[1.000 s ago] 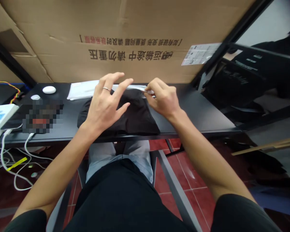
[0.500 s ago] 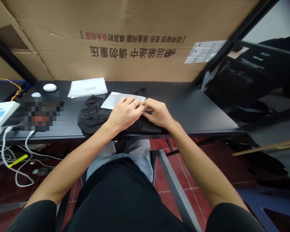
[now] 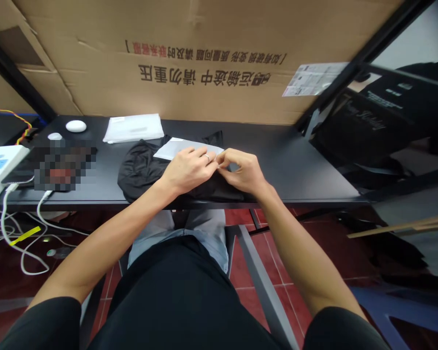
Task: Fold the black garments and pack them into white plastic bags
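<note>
A flat translucent white pouch point(image 3: 171, 148) lies on a crumpled black fabric bundle point(image 3: 140, 170) near the desk's front edge. My left hand point(image 3: 190, 167), a ring on one finger, rests over the pouch's lower right part, its fingertips closed at the pouch's right end. Touching those fingertips, my right hand point(image 3: 243, 170) has thumb and index finger pinched at the same end. The pouch's right end is mostly hidden by my fingers.
A stack of white pouches point(image 3: 133, 129) lies at the back of the black desk point(image 3: 299, 170), before a large cardboard box point(image 3: 204, 102). At left are a white oval case point(image 3: 76, 126), a power strip point(image 3: 2, 167) and white cables point(image 3: 3, 228).
Both hands remain at the pouch's right end, with my right thumb and index finger slightly shifted. The whole view has moved a little.
</note>
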`<state>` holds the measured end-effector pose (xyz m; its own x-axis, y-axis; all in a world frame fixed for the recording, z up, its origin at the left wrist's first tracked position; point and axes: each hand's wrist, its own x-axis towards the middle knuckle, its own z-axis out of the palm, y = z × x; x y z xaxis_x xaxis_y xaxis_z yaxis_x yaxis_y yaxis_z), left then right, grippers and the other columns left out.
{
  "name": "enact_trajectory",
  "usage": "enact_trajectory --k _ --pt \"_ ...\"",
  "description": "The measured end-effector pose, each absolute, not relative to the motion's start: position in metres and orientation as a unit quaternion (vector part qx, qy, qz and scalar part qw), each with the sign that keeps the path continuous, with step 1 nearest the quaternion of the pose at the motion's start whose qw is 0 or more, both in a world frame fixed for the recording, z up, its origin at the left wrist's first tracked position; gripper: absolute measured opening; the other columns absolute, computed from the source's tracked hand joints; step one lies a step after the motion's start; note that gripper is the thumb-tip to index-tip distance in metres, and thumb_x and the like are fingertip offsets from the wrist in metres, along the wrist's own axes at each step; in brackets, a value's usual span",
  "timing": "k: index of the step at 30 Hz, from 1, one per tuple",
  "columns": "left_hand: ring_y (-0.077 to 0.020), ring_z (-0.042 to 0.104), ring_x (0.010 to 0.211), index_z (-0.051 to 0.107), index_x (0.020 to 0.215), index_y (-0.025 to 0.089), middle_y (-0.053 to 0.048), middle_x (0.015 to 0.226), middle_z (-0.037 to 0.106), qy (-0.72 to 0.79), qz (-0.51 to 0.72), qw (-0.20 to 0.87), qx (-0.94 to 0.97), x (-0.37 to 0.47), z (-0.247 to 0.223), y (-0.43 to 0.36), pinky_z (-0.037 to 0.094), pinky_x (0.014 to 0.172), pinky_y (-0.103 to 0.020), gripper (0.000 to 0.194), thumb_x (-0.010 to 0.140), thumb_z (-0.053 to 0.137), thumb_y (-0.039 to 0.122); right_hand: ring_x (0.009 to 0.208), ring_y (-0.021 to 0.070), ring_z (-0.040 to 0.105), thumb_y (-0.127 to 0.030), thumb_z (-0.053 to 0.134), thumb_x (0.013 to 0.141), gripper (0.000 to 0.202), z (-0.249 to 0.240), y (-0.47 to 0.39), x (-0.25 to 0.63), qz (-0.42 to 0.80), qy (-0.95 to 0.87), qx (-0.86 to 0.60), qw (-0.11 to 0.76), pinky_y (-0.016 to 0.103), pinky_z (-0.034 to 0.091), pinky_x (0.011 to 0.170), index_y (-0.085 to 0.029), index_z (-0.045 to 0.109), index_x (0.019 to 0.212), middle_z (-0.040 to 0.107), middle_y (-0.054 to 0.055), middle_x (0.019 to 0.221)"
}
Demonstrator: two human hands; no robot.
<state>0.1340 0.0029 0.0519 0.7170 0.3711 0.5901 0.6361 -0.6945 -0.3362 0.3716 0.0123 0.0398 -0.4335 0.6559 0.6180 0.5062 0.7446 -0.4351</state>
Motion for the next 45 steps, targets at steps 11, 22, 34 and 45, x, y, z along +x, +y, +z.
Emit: enact_trajectory --k 11,22,34,45 --pt "-0.0268 0.071 0.099 0.079 0.090 0.024 -0.011 0.103 0.080 -0.398 -0.215 0.209 -0.867 0.055 0.061 0.007 0.048 0.077 -0.040 0.036 0.115 0.053 0.019 0.091 0.0281 0.079 -0.014 0.074 0.089 0.022 0.040 0.015 0.388 0.063 -0.830 -0.329 0.445 0.046 0.065 0.090 -0.028 0.061 0.077 0.082 0.005 0.097" --pt "-0.0310 0.074 0.115 0.083 0.108 0.026 -0.009 0.122 0.083 -0.477 -0.201 0.117 -0.847 0.013 0.072 -0.026 0.053 0.085 -0.044 0.027 0.114 0.065 0.046 0.092 0.0283 0.081 -0.025 0.080 0.095 0.025 0.040 0.021 0.397 0.060 -0.807 -0.355 0.468 0.046 0.066 0.090 -0.028 0.063 0.078 0.085 0.007 0.100" --pt "-0.0306 0.077 0.105 0.086 0.112 0.024 -0.011 0.116 0.083 -0.515 -0.222 0.047 -0.826 0.074 0.091 -0.006 0.056 0.086 -0.040 0.025 0.109 0.062 0.029 0.115 0.0320 0.084 -0.033 0.087 0.099 0.014 0.056 0.006 0.395 0.024 -0.847 -0.304 0.436 0.052 0.069 0.106 -0.030 0.080 0.111 0.087 0.008 0.121" --pt "-0.0350 0.079 0.103 0.084 0.110 0.025 -0.011 0.102 0.083 -0.597 -0.272 -0.021 -0.754 0.081 0.099 -0.010 0.059 0.097 -0.045 0.040 0.101 0.076 0.063 0.131 0.0424 0.079 -0.001 0.053 0.105 0.053 0.067 -0.009 0.304 -0.126 -0.924 -0.359 0.039 0.054 0.063 0.112 0.005 0.064 0.156 0.077 0.033 0.148"
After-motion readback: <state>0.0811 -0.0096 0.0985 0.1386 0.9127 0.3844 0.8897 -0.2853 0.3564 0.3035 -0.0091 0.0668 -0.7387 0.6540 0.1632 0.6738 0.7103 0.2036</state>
